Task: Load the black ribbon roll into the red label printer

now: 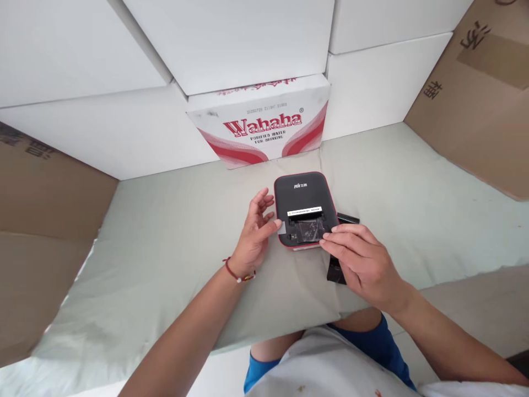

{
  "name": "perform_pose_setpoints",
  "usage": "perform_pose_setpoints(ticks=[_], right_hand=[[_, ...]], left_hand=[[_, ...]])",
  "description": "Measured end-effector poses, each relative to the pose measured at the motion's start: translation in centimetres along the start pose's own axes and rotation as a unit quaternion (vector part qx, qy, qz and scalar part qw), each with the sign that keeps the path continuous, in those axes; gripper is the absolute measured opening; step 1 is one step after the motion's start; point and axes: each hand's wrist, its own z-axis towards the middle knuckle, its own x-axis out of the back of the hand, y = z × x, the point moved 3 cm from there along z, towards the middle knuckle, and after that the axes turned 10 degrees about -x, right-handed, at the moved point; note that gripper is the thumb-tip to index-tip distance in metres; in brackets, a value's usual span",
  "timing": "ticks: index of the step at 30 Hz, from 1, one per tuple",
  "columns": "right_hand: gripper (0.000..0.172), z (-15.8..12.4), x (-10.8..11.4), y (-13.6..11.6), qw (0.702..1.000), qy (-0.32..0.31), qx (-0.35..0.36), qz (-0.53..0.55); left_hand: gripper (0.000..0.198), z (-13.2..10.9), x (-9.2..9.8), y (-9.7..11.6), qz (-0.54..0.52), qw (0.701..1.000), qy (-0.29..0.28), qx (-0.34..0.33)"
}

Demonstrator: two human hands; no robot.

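The device is lying on the cloth, showing a black, round-cornered top, a red rim (thin as piping), a white logo and a white label. Below that, shiny dark film is covering part of a recess. The left hand is resting spread, its thumb touching a grey tab; the right hand's fingertips are meeting the film's edge, pinching or not, I cannot tell.

Under bright, diffuse light with soft shadows, small white glints dot the black device.
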Motion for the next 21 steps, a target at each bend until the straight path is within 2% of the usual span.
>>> perform_pose_setpoints(ticks=[3,7,13,16,19,21], right_hand=[[0.037,-0.4,-0.1,0.0,1.000,0.007,-0.009,0.007],[0.036,-0.7,0.0,0.1,1.000,0.001,-0.024,0.012],[0.031,0.0,0.2,0.2,1.000,-0.021,-0.003,0.021],[0.031,1.4,0.8,0.3,0.998,-0.057,0.010,0.040],[0.039,4.2,1.7,1.1,0.991,-0.116,-0.051,0.043],[0.038,6.7,1.8,1.7,0.981,-0.160,-0.107,0.021]], left_hand=[[0.103,1.0,-0.2,-1.2,-0.081,0.995,-0.058,-0.012],[0.122,1.1,-0.2,-2.0,-0.073,0.991,-0.103,-0.040],[0.116,0.7,0.2,-3.3,-0.057,0.985,-0.148,-0.065],[0.112,0.7,0.1,-3.8,-0.051,0.984,-0.150,-0.080],[0.105,0.7,-0.2,-4.0,-0.056,0.983,-0.153,-0.090],[0.100,0.7,-0.3,-4.0,-0.059,0.982,-0.154,-0.097]])
